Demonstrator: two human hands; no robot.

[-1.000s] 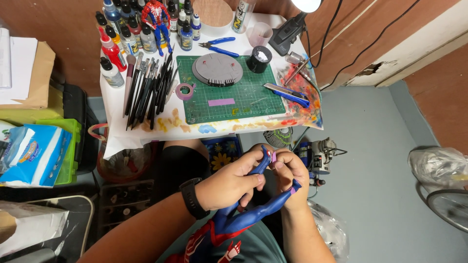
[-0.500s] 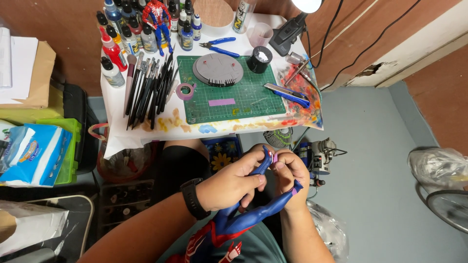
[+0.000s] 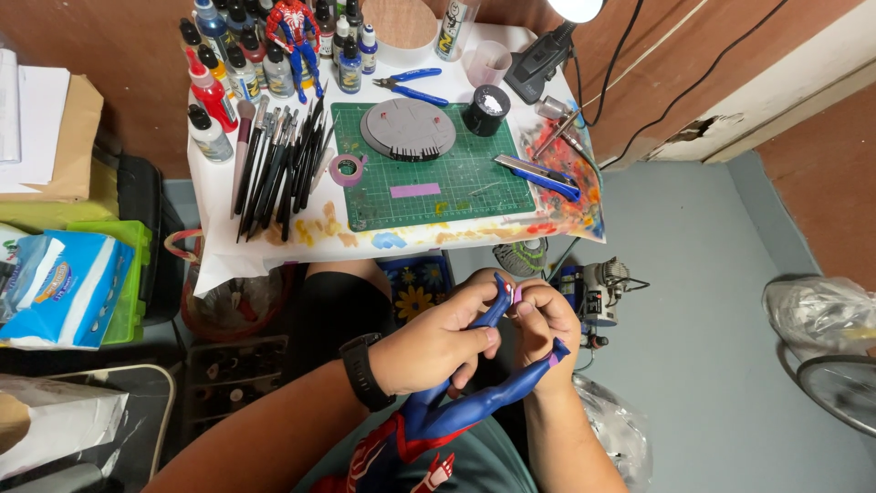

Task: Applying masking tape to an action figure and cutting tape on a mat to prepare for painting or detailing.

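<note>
Crowded work table point(image 3: 228, 246) up at twelve o'clock, cutting mat point(image 3: 474, 183) within reach. Blue figure point(image 3: 474, 402) low at six for steadiness, leg gripped by left hand point(image 3: 438, 347). Right hand point(image 3: 547, 324) pinching purple tape point(image 3: 517, 295), fingertip precision.

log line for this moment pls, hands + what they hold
left hand: grips blue figure leg | right hand: fingers pinch purple tape at figure's foot | table: green cutting mat, brushes, paint bottles
</note>
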